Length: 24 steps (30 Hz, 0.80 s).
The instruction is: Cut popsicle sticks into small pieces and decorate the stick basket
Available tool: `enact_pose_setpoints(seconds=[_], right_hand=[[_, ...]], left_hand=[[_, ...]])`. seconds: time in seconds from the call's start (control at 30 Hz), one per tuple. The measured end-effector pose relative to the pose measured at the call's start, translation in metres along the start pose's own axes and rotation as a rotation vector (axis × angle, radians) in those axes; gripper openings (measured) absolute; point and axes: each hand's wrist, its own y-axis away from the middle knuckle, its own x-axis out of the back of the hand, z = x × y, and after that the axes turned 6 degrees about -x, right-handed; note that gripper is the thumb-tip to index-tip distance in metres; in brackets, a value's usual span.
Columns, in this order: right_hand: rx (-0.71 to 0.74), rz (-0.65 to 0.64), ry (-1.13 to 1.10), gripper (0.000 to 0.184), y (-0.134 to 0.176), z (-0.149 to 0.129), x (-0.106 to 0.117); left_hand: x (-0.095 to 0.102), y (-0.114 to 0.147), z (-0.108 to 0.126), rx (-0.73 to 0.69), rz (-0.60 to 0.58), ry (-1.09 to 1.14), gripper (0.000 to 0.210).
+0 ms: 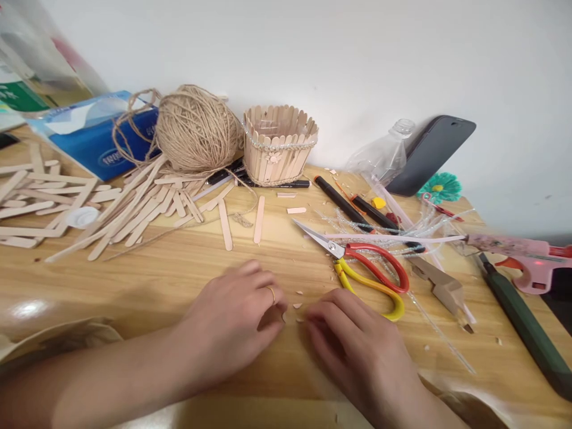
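Note:
My left hand (241, 310), with a ring on one finger, rests low over the wooden table, its fingers curled and thumb tip close to the index finger. Anything in that pinch is too small or hidden to make out. Across a narrow gap, my right hand (357, 345) is loosely curled, with nothing visible in it. Small wood chips (297, 305) lie between the two. Just beyond my right hand are scissors (333, 247) with red and yellow handles, blades slightly apart. Two loose craft sticks (259, 219) (225, 225) lie beyond my left hand.
A craft-stick basket (279, 158) stands at the back beside a twine ball (196, 128) and a blue tissue pack (98, 140). Many craft sticks (49, 202) cover the left. Rightward lie markers (342, 202), a pink glue gun (527, 259), a dark green tool (522, 328) and a leaning phone (433, 152).

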Motion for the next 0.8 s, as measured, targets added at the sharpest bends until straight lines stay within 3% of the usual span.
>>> enact_pose_setpoints(seconds=[0.2,0.6,0.8], right_hand=[[0.098,-0.045,0.007,0.018,-0.0008,0.0034,0.0035],[0.051,-0.069,-0.047,0.013,-0.0012,0.0073,0.0054],[0.036,-0.045,-0.012,0.017,-0.0036,0.0035,-0.0037]], left_hand=[[-0.0008,-0.0001,-0.0006,-0.016,-0.011,-0.015,0.013],[-0.0039,0.0003,-0.0011,-0.030,0.058,0.000,0.014],[-0.0059,0.0019,0.0007,-0.039,0.047,-0.004,0.018]])
